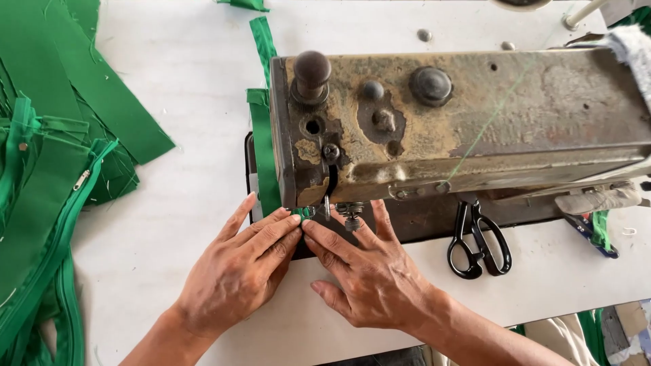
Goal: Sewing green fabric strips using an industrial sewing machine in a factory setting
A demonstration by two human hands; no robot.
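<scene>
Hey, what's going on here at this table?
A person sits at an old, worn sewing machine. The left hand and right hand lie flat on the white table, fingertips meeting at a green strip just beside the needle. Black scissors lie to the right; green zippered pieces are piled on the left.
</scene>
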